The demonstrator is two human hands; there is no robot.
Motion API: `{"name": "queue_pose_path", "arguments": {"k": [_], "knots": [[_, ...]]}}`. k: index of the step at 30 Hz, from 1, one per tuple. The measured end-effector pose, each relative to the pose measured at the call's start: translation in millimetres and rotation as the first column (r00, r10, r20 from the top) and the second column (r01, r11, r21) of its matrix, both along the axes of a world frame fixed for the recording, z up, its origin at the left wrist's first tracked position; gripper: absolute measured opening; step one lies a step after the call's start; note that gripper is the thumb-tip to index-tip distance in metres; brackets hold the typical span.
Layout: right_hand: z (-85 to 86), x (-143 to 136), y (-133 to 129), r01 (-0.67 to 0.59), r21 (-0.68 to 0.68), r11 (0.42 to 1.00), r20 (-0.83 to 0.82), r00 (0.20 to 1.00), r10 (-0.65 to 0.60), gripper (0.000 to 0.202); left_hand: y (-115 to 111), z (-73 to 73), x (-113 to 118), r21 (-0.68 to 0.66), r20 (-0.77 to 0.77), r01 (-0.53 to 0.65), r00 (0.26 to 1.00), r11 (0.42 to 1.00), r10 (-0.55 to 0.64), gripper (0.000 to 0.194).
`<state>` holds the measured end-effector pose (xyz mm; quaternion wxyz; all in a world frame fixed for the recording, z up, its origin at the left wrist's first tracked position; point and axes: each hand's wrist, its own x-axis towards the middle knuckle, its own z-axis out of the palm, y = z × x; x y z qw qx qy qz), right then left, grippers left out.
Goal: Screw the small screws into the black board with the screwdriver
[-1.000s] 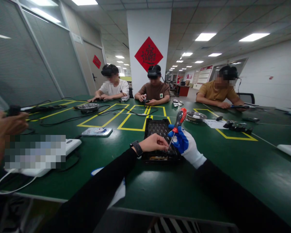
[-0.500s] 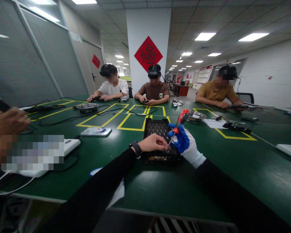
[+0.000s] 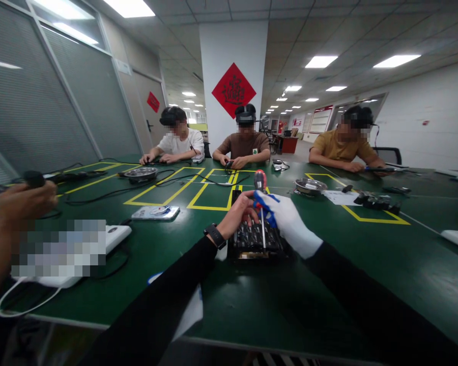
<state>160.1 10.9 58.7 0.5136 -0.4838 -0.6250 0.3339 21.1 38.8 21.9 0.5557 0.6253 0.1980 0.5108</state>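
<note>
- The right hand (image 3: 290, 223), in a white-and-blue glove, has its fingers closed around a screwdriver (image 3: 260, 179) with a red and dark handle; the tool stands nearly upright.
- The left hand (image 3: 237, 216) is bare, with a dark wristwatch (image 3: 215, 235). Its bent fingers are right beside the glove and above the case; whether they grip anything cannot be told.
- Beneath both hands lies a black plastic case (image 3: 231, 250), its inside exposed. Rows of dark, glossy shapes fill it, and a gold-toned strip (image 3: 254, 255) shows at the end nearer the wearer.
- The screwdriver's shaft runs down from the right hand to that near end, just by the strip; whether its tip sits in a screw is too small to tell.
- How far along: the case lies open, with no cover over the visible part, and the tool is at its near end. The work there seems under way rather than finished. How many fastenings are done or left cannot be read, as the hands hide the far part.
- Left of the left hand and farther out lies a phone-like slab (image 3: 155, 213); nearer the wearer, a white cloth item (image 3: 189, 315) lies partly under the left forearm.
- Beyond the right hand, to its right, are a round metal dish (image 3: 310, 187) and a white sheet (image 3: 341, 197).
</note>
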Motion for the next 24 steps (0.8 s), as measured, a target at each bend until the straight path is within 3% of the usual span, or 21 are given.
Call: {"name": "queue_pose_path", "arguments": {"k": [1, 3, 5, 6, 8, 10, 12, 14, 15, 16, 17, 20, 24], "knots": [[0.3, -13, 1, 0.044, 0.09, 0.995, 0.234, 0.97, -0.064, 0.043, 0, 0.6, 0, -0.06, 0.062, 0.003, 0.998, 0.998, 0.001, 0.056], [5.2, -36, 5, 0.023, 0.241, 0.97, 0.593, 0.788, -0.166, 0.036, 0, 2.2, -1, -0.152, 0.174, -0.047, 0.982, 0.987, 0.073, 0.053], [17.2, -48, 12, -0.097, 0.299, 0.949, 0.752, 0.636, -0.172, 0.03, 2, 4.5, -6, -0.2, 0.239, -0.094, 0.961, 0.975, 0.141, 0.048], [25.2, -48, 16, -0.176, 0.294, 0.939, 0.776, 0.618, -0.127, 0.029, 5, 5.9, -10, -0.212, 0.261, -0.103, 0.952, 0.972, 0.157, 0.047], [40.7, -37, 25, -0.354, 0.243, 0.903, 0.744, 0.665, 0.06, 0.028, 12, 8.2, -20, -0.232, 0.305, -0.104, 0.936, 0.967, 0.174, 0.044], [47.3, -14, 33, -0.368, 0.226, 0.902, 0.629, 0.762, 0.153, 0.032, 22, 8.5, -32, -0.274, 0.347, -0.14, 0.908, 0.951, 0.234, 0.041], [37.7, 15, 38, -0.142, 0.202, 0.969, 0.568, 0.823, 0.002, 0.041, 35, 5.0, -44, -0.348, 0.351, -0.237, 0.864, 0.907, 0.361, 0.039], [12.7, 41, 37, 0.156, 0.117, 0.981, 0.648, 0.736, -0.194, 0.052, 47, -3.2, -55, -0.441, 0.198, -0.383, 0.841, 0.812, 0.504, 0.042], [-2.9, 51, 34, 0.249, 0.061, 0.966, 0.695, 0.684, -0.22, 0.057, 52, -8.9, -60, -0.452, 0.037, -0.485, 0.829, 0.749, 0.559, 0.044], [-18.3, 58, 30, 0.274, -0.004, 0.962, 0.736, 0.652, -0.183, 0.057, 57, -15.2, -64, -0.399, -0.183, -0.601, 0.792, 0.692, 0.583, 0.044], [-32.1, 62, 26, 0.247, -0.066, 0.967, 0.76, 0.64, -0.112, 0.051, 60, -21.8, -67, -0.285, -0.421, -0.684, 0.718, 0.671, 0.554, 0.046], [-54.6, 66, 11, 0.197, -0.108, 0.974, 0.758, 0.651, -0.047, 0.033, 66, -39.0, -72, -0.185, -0.584, -0.721, 0.627, 0.667, 0.515, 0.041], [-48.6, 82, -3, 0.204, -0.066, 0.977, 0.752, 0.654, -0.085, 0.031, 66, -49.0, -74, -0.05, -0.7, -0.737, 0.508, 0.674, 0.503, 0.04]]}}
